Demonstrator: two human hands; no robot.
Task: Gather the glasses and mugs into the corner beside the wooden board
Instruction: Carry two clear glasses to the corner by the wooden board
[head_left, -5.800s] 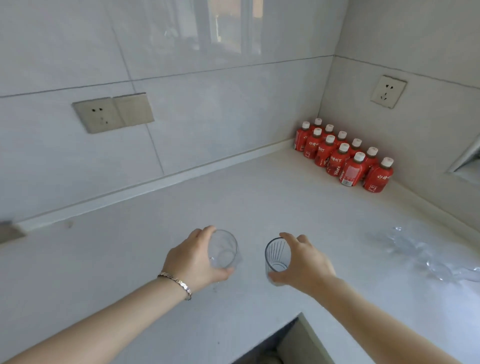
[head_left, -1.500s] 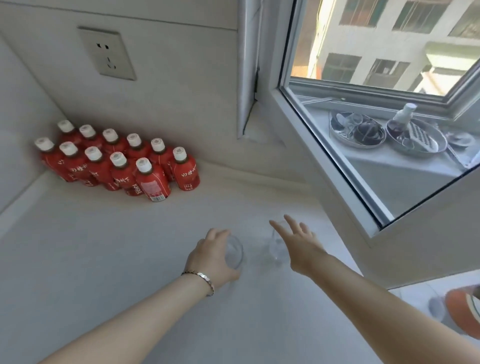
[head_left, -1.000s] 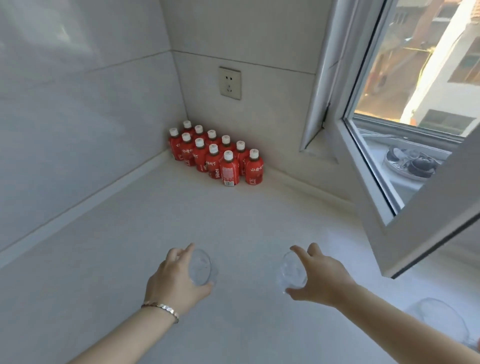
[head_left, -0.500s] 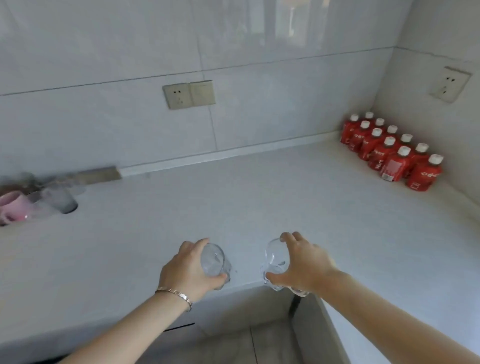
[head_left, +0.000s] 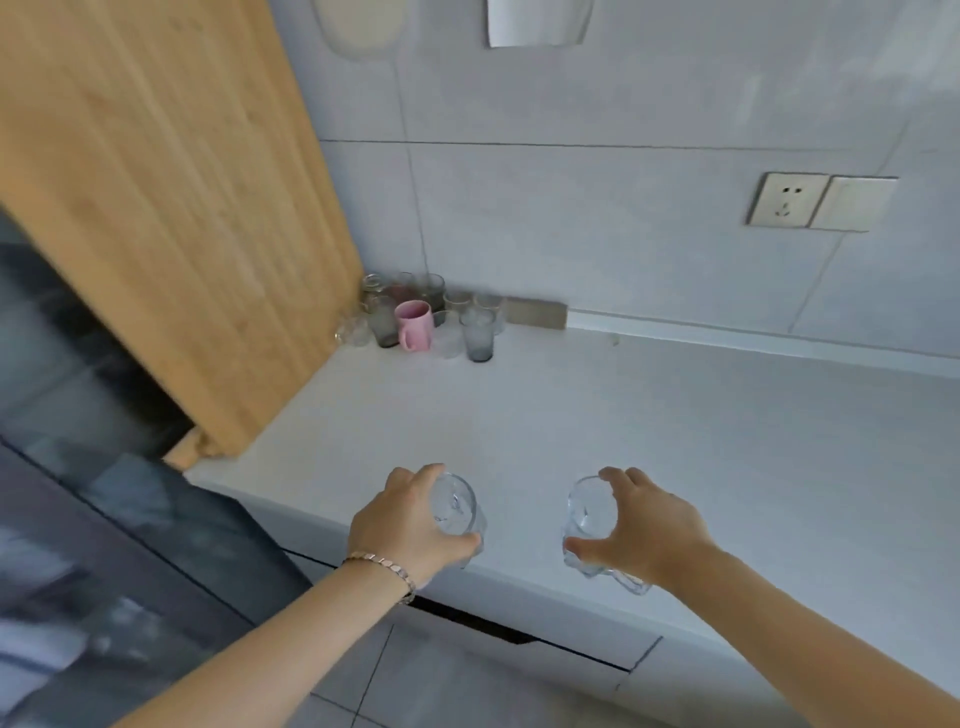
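Hands reach forward side by side from the 6 o'clock edge of the view, both forearms bare and angled inward over the front edge of the white counter (head_left: 649, 415). Left hand (head_left: 405, 525), with a chain bracelet (head_left: 382, 566) at the wrist, is curled round a clear glass (head_left: 457, 512), thumb below and fingers over the rim, palm turned toward 3 o'clock. Right hand (head_left: 644, 530) mirrors it, wrapped round a second clear glass (head_left: 587, 512) with its thumb low and fingers arched on top; a handle or base seems to jut beneath the wrist, though blur makes that unsure. Both glasses hang tilted above the counter's near edge, apart from each other.

At 12 o'clock from the hands, well away, a cluster of glasses (head_left: 478, 332) and a pink mug (head_left: 415, 325) stands in the corner, just beside the tall wooden board (head_left: 171, 208) leaning at 10 o'clock. A wall socket (head_left: 787, 200) sits at 2 o'clock.
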